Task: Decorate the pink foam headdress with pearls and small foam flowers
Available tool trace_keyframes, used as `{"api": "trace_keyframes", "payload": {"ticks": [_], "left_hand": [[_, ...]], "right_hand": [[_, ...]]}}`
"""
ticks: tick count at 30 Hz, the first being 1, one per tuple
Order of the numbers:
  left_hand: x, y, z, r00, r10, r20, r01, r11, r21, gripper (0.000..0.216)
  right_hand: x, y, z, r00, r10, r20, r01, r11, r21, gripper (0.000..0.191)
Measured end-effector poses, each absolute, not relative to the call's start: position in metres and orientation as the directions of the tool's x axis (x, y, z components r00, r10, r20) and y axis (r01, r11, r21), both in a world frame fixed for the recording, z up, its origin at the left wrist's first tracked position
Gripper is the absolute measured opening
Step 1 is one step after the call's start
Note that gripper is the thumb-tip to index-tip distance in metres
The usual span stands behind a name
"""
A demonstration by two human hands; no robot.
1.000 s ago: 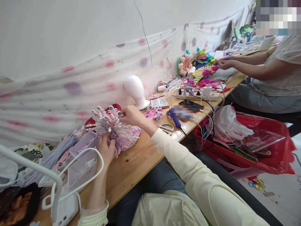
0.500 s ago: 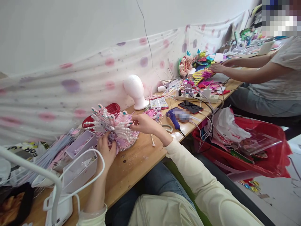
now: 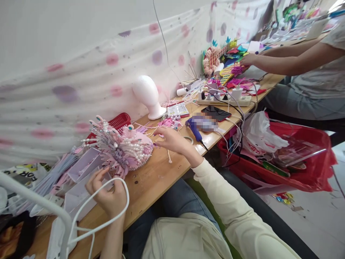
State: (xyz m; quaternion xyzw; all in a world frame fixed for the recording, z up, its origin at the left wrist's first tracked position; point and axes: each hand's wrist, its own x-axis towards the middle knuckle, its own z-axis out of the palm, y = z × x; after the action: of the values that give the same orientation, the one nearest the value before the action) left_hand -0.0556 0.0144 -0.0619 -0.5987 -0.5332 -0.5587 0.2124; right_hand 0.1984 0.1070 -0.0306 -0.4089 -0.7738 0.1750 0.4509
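Observation:
A pink and lilac beaded headdress [image 3: 122, 149], with pearl strands and curled pipe-cleaner stems, rests on the wooden table. Just to its right hovers my right hand [image 3: 174, 141], fingers apart, holding nothing I can see. Below the headdress on the near left is my left hand [image 3: 109, 190], its fingers spread and curved, also without anything visible in it. Its fingertips come close to the headdress's lower edge; whether they touch I cannot tell. A loop of white cable [image 3: 128, 194] passes in front of this hand.
Behind stand a white foam head [image 3: 147, 95] and a red basket [image 3: 120, 122]. Pale boxes [image 3: 83, 165] lie left, by a white lamp stem [image 3: 51, 199]. At right are a blue glue gun [image 3: 194, 129], a phone [image 3: 215, 113], a power strip [image 3: 223, 101] and a co-worker's arms [image 3: 291, 59].
My left hand has come off the headdress, moving down and left. My right hand has drawn away from its right side, fingers apart. The whole view has shifted slightly.

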Motion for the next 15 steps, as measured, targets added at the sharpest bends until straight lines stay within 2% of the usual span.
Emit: {"api": "trace_keyframes", "payload": {"ticks": [2,3,6,8,11,15], "left_hand": [[-0.048,-0.001,-0.074,-0.152,0.349,0.925,0.886,-0.367,0.284,0.013],[-0.044,-0.007,-0.080,-0.096,0.367,0.925,0.888,-0.388,0.247,0.008],[-0.029,-0.016,-0.091,0.144,0.538,0.831,0.853,-0.493,0.172,0.012],[-0.021,-0.013,-0.094,0.263,0.649,0.714,0.836,-0.523,0.168,0.020],[-0.014,0.001,-0.097,0.304,0.738,0.603,0.863,-0.481,0.154,0.030],[-0.013,0.017,-0.101,0.286,0.787,0.546,0.892,-0.426,0.148,0.034]], "right_hand": [[0.188,0.111,-0.033,-0.291,0.815,0.501,0.523,0.574,-0.630,0.030],[0.183,0.112,-0.034,-0.303,0.828,0.472,0.542,0.557,-0.630,0.029],[0.170,0.112,-0.034,-0.317,0.850,0.420,0.570,0.525,-0.632,0.014],[0.164,0.111,-0.034,-0.309,0.849,0.428,0.553,0.526,-0.646,0.014],[0.157,0.112,-0.036,-0.278,0.850,0.448,0.491,0.526,-0.694,0.014],[0.151,0.121,-0.039,-0.256,0.846,0.468,0.416,0.534,-0.736,0.015]]}}
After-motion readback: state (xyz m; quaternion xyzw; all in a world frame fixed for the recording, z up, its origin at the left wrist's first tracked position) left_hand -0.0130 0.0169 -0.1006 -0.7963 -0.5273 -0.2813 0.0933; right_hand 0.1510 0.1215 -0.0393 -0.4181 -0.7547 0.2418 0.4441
